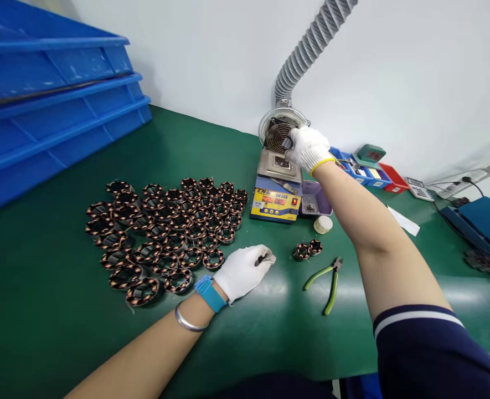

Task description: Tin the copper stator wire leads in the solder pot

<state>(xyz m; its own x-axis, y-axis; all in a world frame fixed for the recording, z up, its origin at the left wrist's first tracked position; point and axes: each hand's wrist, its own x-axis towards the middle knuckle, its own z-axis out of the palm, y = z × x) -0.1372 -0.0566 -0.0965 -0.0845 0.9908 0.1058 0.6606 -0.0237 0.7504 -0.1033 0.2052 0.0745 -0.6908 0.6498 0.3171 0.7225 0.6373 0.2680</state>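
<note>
With our right hand (310, 148), in a white knit glove with a yellow cuff edge, we pinch a small dark piece with a shiny side (288, 143) between thumb and fingers, mostly hidden by the glove. We hold it above the steel top of a blue-and-yellow box-shaped machine with red lit digits (274, 204), in front of a round dark wire fan grille (277, 137). Behind the grille, a grey ribbed duct (307, 52) comes down to a round hood.

Our left hand (241, 272), in a white glove with greyish fingertips, is low over the green tabletop (245, 343), its fingers curled toward the thumb; we cannot tell whether they meet or hold anything. A blue wrist strap (210, 293) and a silver bangle (189, 320) circle that arm.

Just beside this hand, on its left, we have a large group of black ring-shaped cores with copper windings (174, 242), set close together. Two more such wound rings (308, 250) sit to the right of the hand, near green-handled cutting pliers (331, 280) lying with their handles spread. Between the machine and that pair are a round pale stack of discs (323, 224) and a purple plastic tray (320, 199) with small bits in it.
</note>
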